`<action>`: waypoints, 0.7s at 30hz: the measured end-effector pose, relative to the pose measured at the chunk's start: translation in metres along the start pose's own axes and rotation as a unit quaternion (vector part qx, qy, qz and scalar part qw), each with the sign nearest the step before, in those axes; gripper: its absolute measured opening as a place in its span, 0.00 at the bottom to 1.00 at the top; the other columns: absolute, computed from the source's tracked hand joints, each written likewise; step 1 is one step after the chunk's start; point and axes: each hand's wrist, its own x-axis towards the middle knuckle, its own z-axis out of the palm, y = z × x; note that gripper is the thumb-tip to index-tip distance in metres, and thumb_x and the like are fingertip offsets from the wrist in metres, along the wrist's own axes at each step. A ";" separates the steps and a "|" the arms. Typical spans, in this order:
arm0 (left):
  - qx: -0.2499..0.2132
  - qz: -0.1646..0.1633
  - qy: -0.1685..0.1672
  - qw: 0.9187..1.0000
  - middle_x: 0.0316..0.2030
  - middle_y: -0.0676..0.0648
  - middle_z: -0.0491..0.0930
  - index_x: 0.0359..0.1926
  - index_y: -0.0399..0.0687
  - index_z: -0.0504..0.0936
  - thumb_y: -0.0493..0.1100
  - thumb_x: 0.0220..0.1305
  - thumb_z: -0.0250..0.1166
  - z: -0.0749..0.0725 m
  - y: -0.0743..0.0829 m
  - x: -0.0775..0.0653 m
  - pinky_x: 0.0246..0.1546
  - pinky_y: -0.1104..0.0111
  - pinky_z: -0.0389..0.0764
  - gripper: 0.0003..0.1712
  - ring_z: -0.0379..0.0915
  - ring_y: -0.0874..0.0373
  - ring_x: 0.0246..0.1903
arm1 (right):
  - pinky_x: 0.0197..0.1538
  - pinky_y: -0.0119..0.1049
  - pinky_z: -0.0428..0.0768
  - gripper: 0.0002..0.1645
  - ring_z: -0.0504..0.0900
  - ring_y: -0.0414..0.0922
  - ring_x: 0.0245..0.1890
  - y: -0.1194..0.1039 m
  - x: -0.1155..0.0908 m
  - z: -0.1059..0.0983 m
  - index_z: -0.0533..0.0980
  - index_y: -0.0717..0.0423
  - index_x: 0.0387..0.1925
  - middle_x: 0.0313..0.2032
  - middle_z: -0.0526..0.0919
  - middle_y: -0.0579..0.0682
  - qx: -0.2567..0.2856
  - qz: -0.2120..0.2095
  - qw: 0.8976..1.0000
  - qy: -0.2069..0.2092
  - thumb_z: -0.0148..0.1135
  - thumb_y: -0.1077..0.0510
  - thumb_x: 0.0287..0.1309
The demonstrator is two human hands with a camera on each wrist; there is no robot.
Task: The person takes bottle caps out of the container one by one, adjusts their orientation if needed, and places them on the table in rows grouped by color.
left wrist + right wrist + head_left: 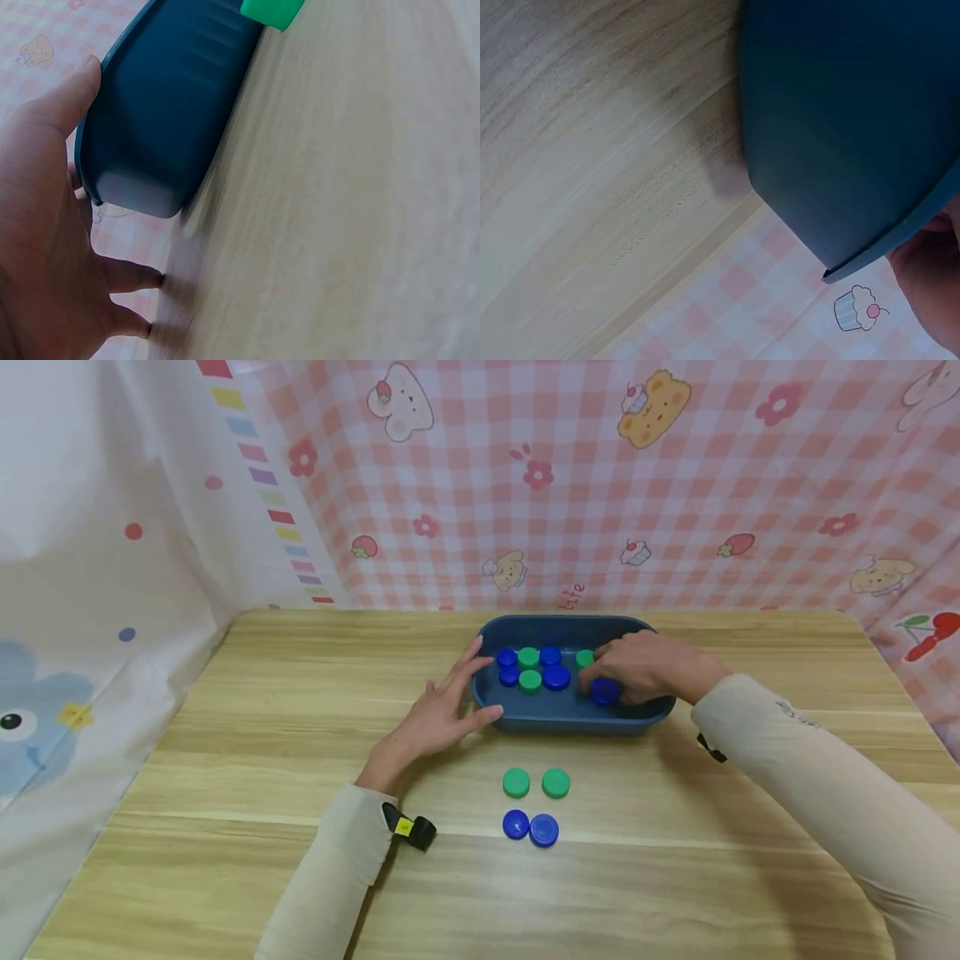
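A dark blue tray (562, 720) stands toward the back of the wooden table, with several blue and green bottle caps inside. My left hand (438, 718) is at its left end, fingers spread; in the left wrist view the thumb (86, 82) rests along the rim. Inside the right part of the tray, my right hand (645, 667) reaches down with bent fingers around a blue cap (605, 692). A green cap (585, 658) lies just beyond those fingertips. At the tray's left, a green cap (529, 682) sits between blue caps (556, 677).
In front of the tray lie two green caps (516, 782) side by side, and nearer still two blue caps (543, 830). Behind the wooden table (285, 710) hangs a pink checked curtain (465, 468).
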 end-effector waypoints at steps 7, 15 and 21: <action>0.003 -0.002 -0.001 1.000 0.74 0.63 0.28 0.73 0.62 0.49 0.75 0.61 0.46 -0.001 0.002 0.000 0.59 0.31 0.38 0.46 0.41 0.50 0.72 | 0.40 0.53 0.81 0.25 0.81 0.53 0.40 -0.001 -0.002 -0.001 0.78 0.38 0.50 0.53 0.78 0.59 0.004 -0.004 1.000 0.005 0.73 0.59 0.50; 0.006 -0.004 -0.003 1.000 0.74 0.63 0.28 0.73 0.61 0.49 0.76 0.61 0.46 0.000 0.003 0.001 0.60 0.32 0.38 0.46 0.40 0.50 0.72 | 0.41 0.53 0.81 0.24 0.81 0.52 0.38 -0.003 -0.004 -0.007 0.78 0.37 0.47 0.50 0.79 0.57 0.002 -0.004 1.000 0.013 0.75 0.57 0.47; 0.007 -0.009 -0.002 1.000 0.74 0.63 0.28 0.73 0.62 0.50 0.72 0.64 0.48 -0.001 0.003 0.000 0.60 0.32 0.38 0.43 0.42 0.48 0.72 | 0.40 0.49 0.81 0.25 0.79 0.49 0.35 -0.009 -0.008 -0.017 0.77 0.36 0.46 0.46 0.79 0.53 -0.008 0.002 1.000 0.020 0.76 0.54 0.46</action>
